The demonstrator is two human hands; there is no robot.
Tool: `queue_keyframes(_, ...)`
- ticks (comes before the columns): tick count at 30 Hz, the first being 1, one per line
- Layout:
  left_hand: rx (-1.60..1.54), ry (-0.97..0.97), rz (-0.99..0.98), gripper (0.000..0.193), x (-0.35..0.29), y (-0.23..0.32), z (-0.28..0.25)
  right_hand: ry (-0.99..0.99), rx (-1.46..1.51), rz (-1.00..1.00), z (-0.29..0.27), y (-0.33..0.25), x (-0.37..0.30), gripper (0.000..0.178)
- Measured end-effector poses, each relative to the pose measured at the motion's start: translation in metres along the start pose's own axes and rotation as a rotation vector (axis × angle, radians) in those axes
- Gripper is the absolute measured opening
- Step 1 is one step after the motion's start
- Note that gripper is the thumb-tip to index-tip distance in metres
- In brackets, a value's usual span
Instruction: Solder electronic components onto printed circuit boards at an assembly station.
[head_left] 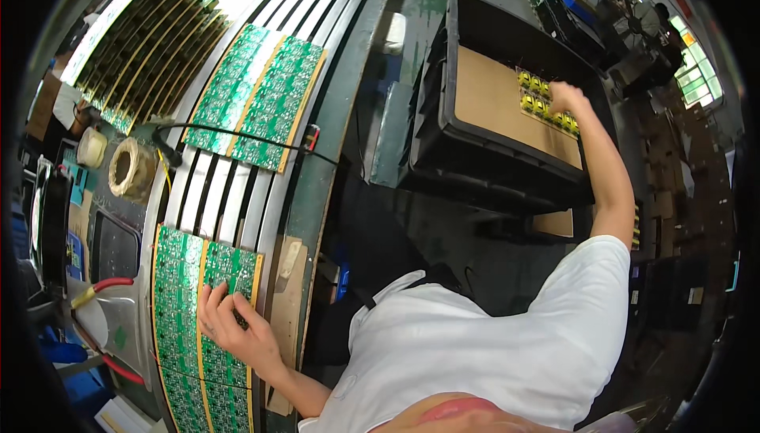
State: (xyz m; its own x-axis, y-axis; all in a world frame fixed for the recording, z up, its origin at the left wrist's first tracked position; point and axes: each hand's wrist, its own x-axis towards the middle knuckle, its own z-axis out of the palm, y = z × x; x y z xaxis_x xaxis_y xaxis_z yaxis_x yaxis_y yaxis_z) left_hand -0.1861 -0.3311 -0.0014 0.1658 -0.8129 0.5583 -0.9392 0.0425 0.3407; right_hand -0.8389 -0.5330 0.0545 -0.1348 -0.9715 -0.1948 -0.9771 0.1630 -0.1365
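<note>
My left hand (237, 326) rests on a green circuit board panel (178, 275) on the metal rails at the left. Its fingers are loosely bent and apart, with nothing visible in them. My right arm stretches out to a black crate (435, 108). Inside it, my right hand (568, 99) is at a group of small yellow components (534, 104) set in rows on brown cardboard (487, 89). The fingers of that hand are curled down, and their tips are hidden behind the hand. Further up the rails lies another green circuit board panel (277, 104).
A black cable (237, 130) crosses the rails. Several upright boards (158, 45) stand in a row at the far left. Tape rolls (131, 169) and red-handled pliers (107, 286) lie beside the rails. A fan (629, 21) stands at the far right.
</note>
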Motion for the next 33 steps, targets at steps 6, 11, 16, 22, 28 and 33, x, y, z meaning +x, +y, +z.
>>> queue_keyframes(6, 0.065, 0.005, 0.016, 0.006, -0.005, -0.002, 0.000, -0.104, -0.680, 0.177, 0.076, 0.086, 0.005, 0.091)
queue_keyframes(11, 0.078, 0.023, 0.012, 0.007, -0.005, -0.002, 0.002, -0.088, -0.578, 0.229, 0.078, 0.095, 0.010, 0.090)
queue_keyframes(16, 0.071, 0.025, 0.009, 0.006, -0.005, -0.001, 0.004, -0.021, -0.318, 0.147, 0.051, 0.092, 0.000, 0.086)
queue_keyframes(22, 0.070, 0.025, -0.002, 0.004, -0.003, 0.000, 0.002, 0.272, 0.321, 0.025, -0.013, 0.064, -0.026, 0.084)
queue_keyframes(28, 0.073, 0.009, 0.012, 0.004, 0.001, 0.000, 0.003, 0.512, 1.170, -0.248, -0.102, 0.048, -0.042, 0.058)
queue_keyframes(33, 0.077, 0.029, 0.010, 0.003, -0.001, 0.001, -0.002, 0.338, 1.617, -0.655, -0.165, -0.066, 0.020, 0.042)
